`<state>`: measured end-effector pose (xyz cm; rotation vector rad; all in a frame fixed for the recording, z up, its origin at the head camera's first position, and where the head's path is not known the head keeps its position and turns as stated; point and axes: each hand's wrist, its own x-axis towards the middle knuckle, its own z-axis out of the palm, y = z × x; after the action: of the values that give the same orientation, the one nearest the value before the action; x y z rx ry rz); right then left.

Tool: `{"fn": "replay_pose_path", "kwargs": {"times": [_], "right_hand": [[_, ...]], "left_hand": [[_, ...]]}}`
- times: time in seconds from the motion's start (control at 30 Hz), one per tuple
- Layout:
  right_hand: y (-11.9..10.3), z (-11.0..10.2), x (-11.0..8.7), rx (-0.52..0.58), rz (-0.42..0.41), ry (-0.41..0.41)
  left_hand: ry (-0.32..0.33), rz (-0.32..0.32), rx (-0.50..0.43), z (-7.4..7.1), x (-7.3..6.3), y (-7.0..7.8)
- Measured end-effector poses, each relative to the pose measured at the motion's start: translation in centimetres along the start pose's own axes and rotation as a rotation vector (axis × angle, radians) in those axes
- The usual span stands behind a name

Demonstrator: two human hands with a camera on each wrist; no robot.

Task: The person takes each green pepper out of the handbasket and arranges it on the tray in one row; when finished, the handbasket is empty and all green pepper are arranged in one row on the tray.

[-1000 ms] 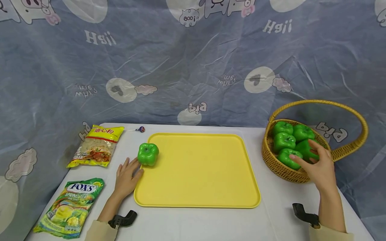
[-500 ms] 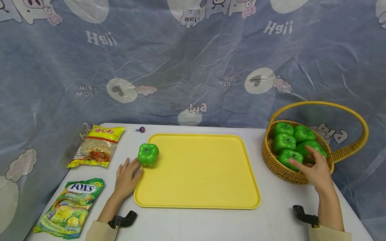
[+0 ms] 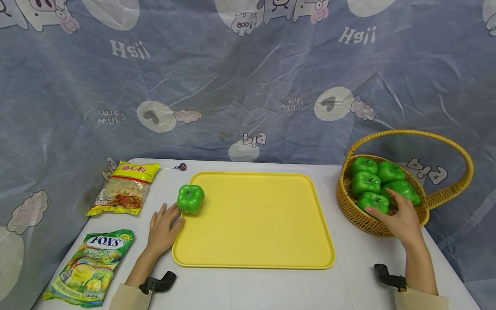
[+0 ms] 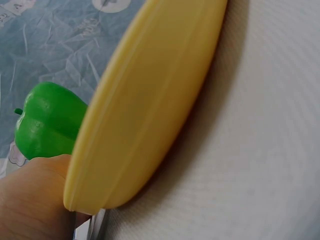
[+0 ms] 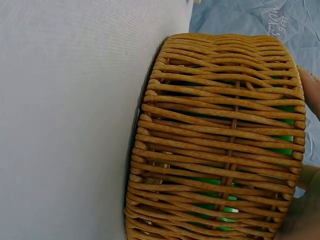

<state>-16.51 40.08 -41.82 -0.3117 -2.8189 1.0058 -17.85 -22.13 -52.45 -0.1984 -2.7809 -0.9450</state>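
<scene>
My left hand (image 3: 162, 230) lies with straight fingers at the left edge of a yellow tray (image 3: 255, 219). Its fingertips come right up to a green bell pepper (image 3: 190, 199) on the tray's left rim; the left wrist view shows this pepper (image 4: 50, 120) beyond the tray's side. My right hand (image 3: 403, 219) reaches over the front rim of a wicker basket (image 3: 348, 211). Thumb and forefinger are spread around the front green bell pepper (image 3: 372, 201) inside. Several more green bell peppers (image 3: 365, 182) fill the basket. In the right wrist view the woven wall (image 5: 215, 135) hides most of them.
A yellow food packet (image 3: 124, 189) and a green FOX'S candy bag (image 3: 91, 267) lie left of the tray. Behind them is a small lollipop (image 3: 181, 166). The basket's tall handle (image 3: 410, 131) arches over its back. A printed blue-grey cloth (image 3: 248, 86) hangs behind the table.
My right hand has let go of the rightmost bell pepper, which now shows fully in the basket. That hand has shifted left and toward the front one. The left hand has stayed still.
</scene>
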Motion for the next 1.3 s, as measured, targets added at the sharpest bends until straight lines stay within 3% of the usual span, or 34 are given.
{"fn": "replay_pose_path", "kwargs": {"times": [0.2, 0.47, 0.63, 0.83, 0.97, 1.17, 1.3], "right_hand": [[0.0, -0.1, 0.1, -0.089, 0.027, -0.042], [-0.2, 0.0, 0.2, -0.128, 0.034, -0.029], [-0.2, -0.1, 0.0, -0.11, 0.052, -0.018], [-0.3, -0.6, -0.2, -0.013, 0.075, -0.007], [-0.9, -1.5, -0.6, 0.009, 0.087, 0.05], [-3.1, -2.8, -1.7, 0.009, 0.082, 0.224], [-4.7, -3.0, -2.6, 0.0, 0.064, 0.276]], "left_hand": [[0.005, 0.006, -0.002, 0.0, 0.0, 0.1], [0.02, 0.013, 0.003, -0.1, -0.1, 0.2], [0.004, 0.003, 0.003, 0.0, 0.0, 0.2], [-0.006, -0.002, 0.005, 0.0, 0.2, 0.3], [-0.006, -0.002, 0.008, 0.0, 0.2, 0.2], [-0.006, -0.004, 0.008, -0.1, 0.2, 0.0], [-0.01, -0.007, 0.006, -0.1, 0.2, 0.0]]}}
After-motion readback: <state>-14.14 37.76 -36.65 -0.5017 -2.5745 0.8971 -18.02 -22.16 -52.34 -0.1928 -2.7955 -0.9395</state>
